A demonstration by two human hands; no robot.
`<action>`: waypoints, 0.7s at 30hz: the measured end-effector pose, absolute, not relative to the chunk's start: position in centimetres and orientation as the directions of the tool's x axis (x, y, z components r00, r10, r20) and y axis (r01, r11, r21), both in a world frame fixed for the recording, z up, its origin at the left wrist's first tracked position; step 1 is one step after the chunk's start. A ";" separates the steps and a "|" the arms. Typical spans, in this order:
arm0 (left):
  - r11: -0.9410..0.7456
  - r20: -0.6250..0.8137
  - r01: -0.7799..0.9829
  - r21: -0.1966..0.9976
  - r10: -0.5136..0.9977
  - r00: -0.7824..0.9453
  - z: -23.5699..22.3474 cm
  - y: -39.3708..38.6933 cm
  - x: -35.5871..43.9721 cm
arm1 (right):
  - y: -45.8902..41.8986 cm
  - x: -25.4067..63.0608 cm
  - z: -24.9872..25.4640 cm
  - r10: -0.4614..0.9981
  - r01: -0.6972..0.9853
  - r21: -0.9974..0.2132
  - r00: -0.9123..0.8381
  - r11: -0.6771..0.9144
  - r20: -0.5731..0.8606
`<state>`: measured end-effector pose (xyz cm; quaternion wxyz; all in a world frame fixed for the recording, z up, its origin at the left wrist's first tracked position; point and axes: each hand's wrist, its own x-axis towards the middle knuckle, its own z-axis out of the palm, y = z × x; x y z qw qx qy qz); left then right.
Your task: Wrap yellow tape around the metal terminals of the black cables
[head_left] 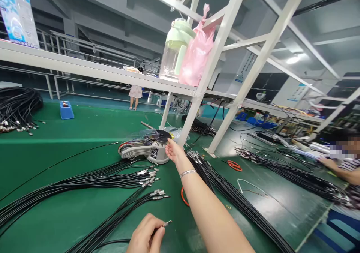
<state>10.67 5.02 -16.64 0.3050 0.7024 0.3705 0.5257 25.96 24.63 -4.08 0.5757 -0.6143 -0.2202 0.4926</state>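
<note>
My left hand (147, 234) is low in the frame, thumb and fingers pinching a black cable by its silvery end connector (168, 223). Stretched forward, my right hand (174, 152) is at the side of a grey round tape dispenser (159, 153) with a black disc on top. Its fingers are curled together at the disc's edge; whatever they pinch is too small to make out. Bundled black cables (112, 180) with metal ends spread left of my arm. Another cable bundle (225, 196) runs along its right side.
A white shelf frame (194, 122) stands behind the dispenser, bearing a green-lidded jug (171, 54) and a pink bag (197, 58). On the green table (92, 129) sit a blue bin (66, 110) and orange rings (234, 165). A co-worker (345, 163) sits at right beside more cables.
</note>
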 end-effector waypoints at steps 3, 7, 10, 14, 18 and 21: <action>-0.503 0.482 0.184 0.845 0.864 0.149 -15.8 4.8 10.4 | 24.8 25.5 -4.2 0.838 -0.299 -0.929 0.431 -0.216 -0.334; -0.506 0.486 0.141 0.851 0.860 0.158 -14.2 4.6 9.8 | 24.7 24.8 -3.5 0.847 -0.292 -0.943 0.451 -0.157 -0.281; -0.505 0.480 0.139 0.852 0.859 0.181 -12.9 4.4 9.3 | 23.0 24.5 -2.7 0.869 -0.282 -0.954 0.441 -0.102 -0.223; -0.386 0.366 0.141 0.912 0.919 0.149 -11.7 4.2 8.9 | 15.8 24.6 -3.3 0.920 -0.266 -0.964 0.376 -0.011 -0.114; -0.213 0.191 0.126 0.969 0.967 0.166 -11.3 4.0 8.8 | 5.7 24.4 -6.1 0.938 -0.254 -0.967 0.337 0.009 -0.080; -0.131 0.106 0.141 0.981 0.979 0.175 -11.1 3.6 8.9 | 0.8 23.2 -8.5 0.945 -0.155 -0.988 0.321 -0.006 -0.056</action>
